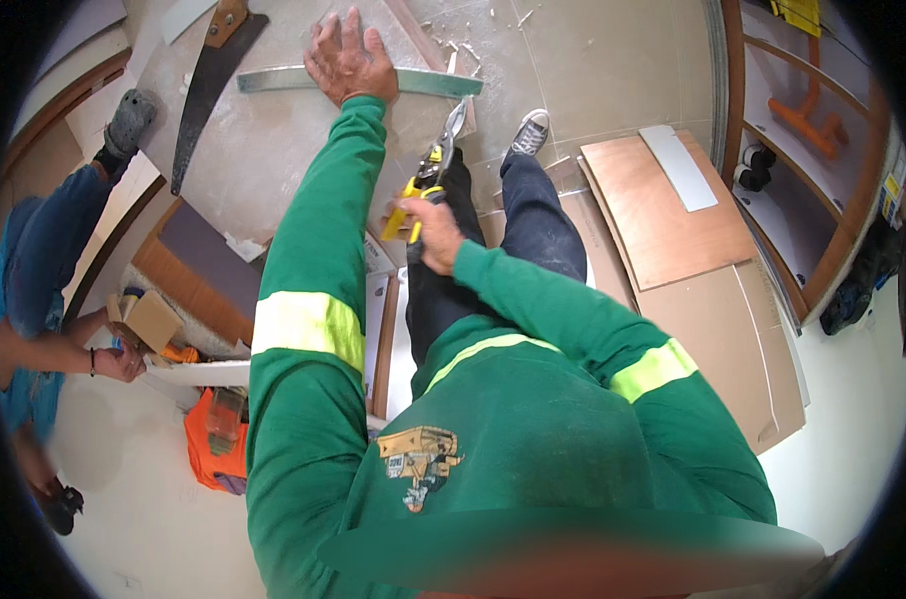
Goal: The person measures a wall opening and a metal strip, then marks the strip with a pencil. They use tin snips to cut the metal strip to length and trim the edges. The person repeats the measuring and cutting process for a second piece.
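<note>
My left hand (354, 62) lies with spread fingers across a pale green metal strip (283, 80) on the dusty floor, pressing on it. My right hand (428, 235) grips yellow-and-black metal snips (437, 155), whose jaws reach up near the right end of the strip. A pinkish wood strip (411, 30) lies slanted beyond it among small scraps, and a handsaw (205, 105) lies to the left of my left hand.
At the left another person (33, 260) holds something near a cardboard box (148, 319). An orange bag (208, 439) lies below. Plywood and cardboard sheets (652, 230) lie at my right, beside open wooden shelving (802, 150) with an orange object.
</note>
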Available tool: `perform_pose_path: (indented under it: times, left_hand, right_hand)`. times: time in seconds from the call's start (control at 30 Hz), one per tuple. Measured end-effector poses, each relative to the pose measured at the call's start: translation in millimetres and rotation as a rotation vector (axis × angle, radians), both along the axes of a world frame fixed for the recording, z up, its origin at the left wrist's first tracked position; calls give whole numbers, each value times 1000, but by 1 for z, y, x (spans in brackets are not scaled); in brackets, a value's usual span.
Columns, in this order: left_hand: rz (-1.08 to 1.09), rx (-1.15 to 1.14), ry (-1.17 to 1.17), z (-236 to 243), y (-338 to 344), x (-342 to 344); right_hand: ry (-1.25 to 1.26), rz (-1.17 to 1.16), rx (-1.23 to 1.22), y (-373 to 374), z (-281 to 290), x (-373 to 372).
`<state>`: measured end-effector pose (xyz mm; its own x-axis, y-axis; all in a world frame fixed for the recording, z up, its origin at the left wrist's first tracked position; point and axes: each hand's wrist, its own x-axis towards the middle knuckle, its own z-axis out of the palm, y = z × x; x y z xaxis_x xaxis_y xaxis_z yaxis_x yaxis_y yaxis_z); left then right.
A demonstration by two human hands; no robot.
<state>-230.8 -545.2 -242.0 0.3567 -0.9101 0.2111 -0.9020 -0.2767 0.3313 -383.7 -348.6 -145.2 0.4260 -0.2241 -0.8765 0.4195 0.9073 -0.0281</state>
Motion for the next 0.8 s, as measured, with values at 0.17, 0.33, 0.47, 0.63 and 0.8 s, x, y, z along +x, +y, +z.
perform_pose_path:
  times: [0.17, 0.33, 0.47, 0.63, 0.8]
  left_hand:
    - [-6, -2, 8, -3, 1, 0]
    - [13, 7, 62, -4, 2, 0]
    - [12, 41, 67, -1, 0, 0]
    - [18, 81, 80, 0, 2, -2]
    - [32, 72, 58, -2, 1, -2]
  right_hand:
    - [-203, 97, 100, -22, 14, -55]
    - [206, 1481, -267, -191, 4, -211]
    - [277, 1899, -464, -256, -26, -229]
    - [166, 812, 30, -102, 24, -153]
    - [-227, -270, 11, -22, 14, 36]
